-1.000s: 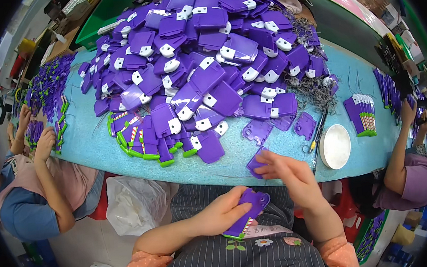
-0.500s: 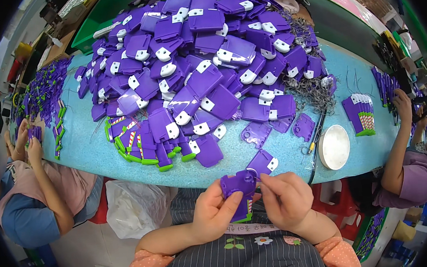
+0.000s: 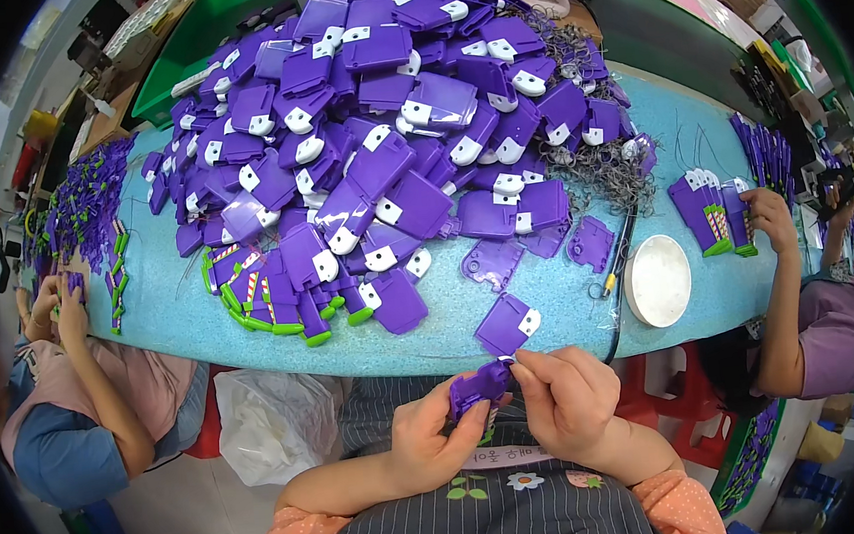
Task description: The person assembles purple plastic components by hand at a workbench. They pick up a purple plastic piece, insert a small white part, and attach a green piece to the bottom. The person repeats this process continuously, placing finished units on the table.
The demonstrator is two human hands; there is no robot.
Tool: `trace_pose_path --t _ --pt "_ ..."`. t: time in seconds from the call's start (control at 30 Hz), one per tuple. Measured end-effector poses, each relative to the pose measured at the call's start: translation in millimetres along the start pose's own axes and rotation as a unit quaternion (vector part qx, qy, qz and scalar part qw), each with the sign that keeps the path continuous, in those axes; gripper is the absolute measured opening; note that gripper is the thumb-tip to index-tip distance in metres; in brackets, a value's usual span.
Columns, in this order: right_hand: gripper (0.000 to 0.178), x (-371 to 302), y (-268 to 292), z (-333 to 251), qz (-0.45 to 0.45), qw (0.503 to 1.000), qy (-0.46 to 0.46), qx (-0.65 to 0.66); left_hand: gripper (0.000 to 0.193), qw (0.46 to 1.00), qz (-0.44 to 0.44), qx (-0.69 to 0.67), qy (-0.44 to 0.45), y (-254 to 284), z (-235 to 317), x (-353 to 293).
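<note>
My left hand (image 3: 428,433) is closed around a purple plastic part (image 3: 469,392), held tilted in front of my apron. Striped trim shows at the part's lower end. My right hand (image 3: 570,401) pinches with thumb and forefinger at the part's upper right corner, where a small whitish bit shows; what exactly lies between those fingertips is too small to name. Just beyond my hands, a purple piece with a white corner (image 3: 500,326) lies on the table near its front edge.
A high heap of purple-and-white plastic pieces (image 3: 412,206) fills the blue table's middle. Right of it are tangled dark wires (image 3: 595,165), a thin yellow-tipped tool (image 3: 609,285) and a white bowl (image 3: 658,284). Co-workers sit left and right; the right one's hand (image 3: 770,220) touches purple-green pieces.
The part in my hands has tipped and shows less of its flat face. My right fingers remain at its corner. At right, a co-worker's hand has come down to the fanned purple-green pieces.
</note>
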State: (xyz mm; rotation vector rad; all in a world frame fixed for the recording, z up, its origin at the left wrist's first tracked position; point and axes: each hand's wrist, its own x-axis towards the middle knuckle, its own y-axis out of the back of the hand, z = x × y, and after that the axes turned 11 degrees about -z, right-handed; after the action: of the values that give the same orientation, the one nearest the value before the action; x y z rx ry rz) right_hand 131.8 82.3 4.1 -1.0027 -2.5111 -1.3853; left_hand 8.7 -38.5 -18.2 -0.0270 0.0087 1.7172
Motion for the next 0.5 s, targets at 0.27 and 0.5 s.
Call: trace_pose_path --t 0.27,0.5 --pt "0.015 0 -8 2 0.010 1.000 -0.003 -0.027 0.026 1.000 0.000 -0.006 0.007 3 -6 1" --pt "0.014 0 -15 5 0.020 1.000 0.008 -0.018 0.026 0.996 0.003 0.083 -0.014 8 0 3"
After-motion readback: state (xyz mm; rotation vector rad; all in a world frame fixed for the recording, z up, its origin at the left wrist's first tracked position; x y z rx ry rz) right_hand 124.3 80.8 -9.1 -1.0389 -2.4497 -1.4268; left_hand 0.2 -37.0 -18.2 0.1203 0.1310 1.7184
